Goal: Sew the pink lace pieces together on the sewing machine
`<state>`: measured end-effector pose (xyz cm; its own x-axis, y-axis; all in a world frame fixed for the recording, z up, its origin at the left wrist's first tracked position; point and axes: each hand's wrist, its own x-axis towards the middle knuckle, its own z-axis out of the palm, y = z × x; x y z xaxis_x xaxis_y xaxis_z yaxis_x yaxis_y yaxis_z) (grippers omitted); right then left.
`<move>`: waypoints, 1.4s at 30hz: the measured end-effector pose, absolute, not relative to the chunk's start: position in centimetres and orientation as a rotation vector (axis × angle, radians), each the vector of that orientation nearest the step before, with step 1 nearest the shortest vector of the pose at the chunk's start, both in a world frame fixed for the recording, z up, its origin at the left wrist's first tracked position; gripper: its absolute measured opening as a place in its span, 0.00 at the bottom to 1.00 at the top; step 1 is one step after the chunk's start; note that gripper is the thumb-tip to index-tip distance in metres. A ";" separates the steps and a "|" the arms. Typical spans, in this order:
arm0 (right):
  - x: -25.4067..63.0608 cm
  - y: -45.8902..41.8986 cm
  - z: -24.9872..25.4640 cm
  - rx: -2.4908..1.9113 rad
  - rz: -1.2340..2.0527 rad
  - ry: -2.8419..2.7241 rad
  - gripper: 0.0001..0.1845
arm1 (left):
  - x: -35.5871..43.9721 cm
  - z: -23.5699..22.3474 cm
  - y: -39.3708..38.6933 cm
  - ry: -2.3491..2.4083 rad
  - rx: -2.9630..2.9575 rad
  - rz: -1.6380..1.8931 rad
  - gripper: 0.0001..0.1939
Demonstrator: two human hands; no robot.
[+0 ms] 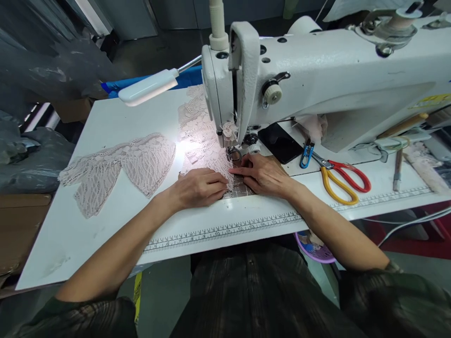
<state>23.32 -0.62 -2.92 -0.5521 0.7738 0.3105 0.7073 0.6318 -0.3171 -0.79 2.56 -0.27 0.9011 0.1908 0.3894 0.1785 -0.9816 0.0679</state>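
A pale pink lace fabric (204,136) lies under the lit head of a white sewing machine (296,70), its front edge by the presser foot (232,154). My left hand (202,187) is closed, fingers together, on the lace's front edge left of the foot. To the right of the foot, my right hand (262,174) has its index finger stretched onto the lace edge and its other fingers curled, guiding the edge against the metal plate. The fingertips' exact grip is partly hidden. A second lace piece (123,164) with pointed lobes lies flat on the left.
Right of the machine head lie a black phone (281,142), blue thread snips (307,154) and red-and-yellow-handled scissors (343,180). A printed ruler (225,232) runs along the front edge of the white table (105,244). A lamp (150,87) reaches over the left side. A purple basket (319,253) is below.
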 end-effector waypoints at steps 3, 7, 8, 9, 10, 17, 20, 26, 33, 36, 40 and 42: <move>23.4 -0.7 -3.1 -1.192 0.183 -2.428 0.21 | -0.5 0.0 3.2 0.257 3.009 0.515 0.12; 23.4 -0.9 -3.0 -1.150 0.151 -2.428 0.21 | -0.5 -0.2 3.5 0.250 2.949 0.630 0.12; 23.4 -0.9 -3.0 -1.137 0.145 -2.434 0.20 | -0.7 -0.3 3.5 0.252 2.926 0.669 0.11; 23.5 -0.9 -3.0 -1.124 0.138 -2.442 0.20 | -0.8 -0.3 3.4 0.256 2.906 0.700 0.10; 23.5 -0.9 -2.9 -1.118 0.129 -2.449 0.19 | -0.9 -0.4 3.4 0.256 2.893 0.721 0.09; 23.4 -1.0 -2.9 -1.178 0.073 -2.486 0.19 | -1.1 -0.5 3.4 0.244 2.875 0.749 0.09; 23.4 -1.1 -2.9 -1.216 0.077 -2.497 0.19 | -1.2 -0.5 3.4 0.272 2.876 0.729 0.09; 23.0 -1.1 -2.8 -1.298 0.033 -2.516 0.19 | -1.3 -0.6 3.3 0.310 2.888 0.691 0.09; 22.9 -0.9 -2.6 -1.363 0.033 -2.529 0.21 | -1.0 -1.2 3.5 0.346 2.954 0.778 0.08; 23.0 -1.1 -2.6 -1.257 0.066 -2.528 0.21 | -0.9 -1.4 3.6 0.379 2.948 0.808 0.07; 22.7 -1.2 -2.2 -1.373 0.062 -2.535 0.22 | -0.8 -1.6 3.7 0.431 2.931 0.859 0.07; 22.3 -1.1 -1.8 -1.466 0.052 -2.562 0.22 | -0.7 -1.7 3.7 0.468 2.918 0.886 0.07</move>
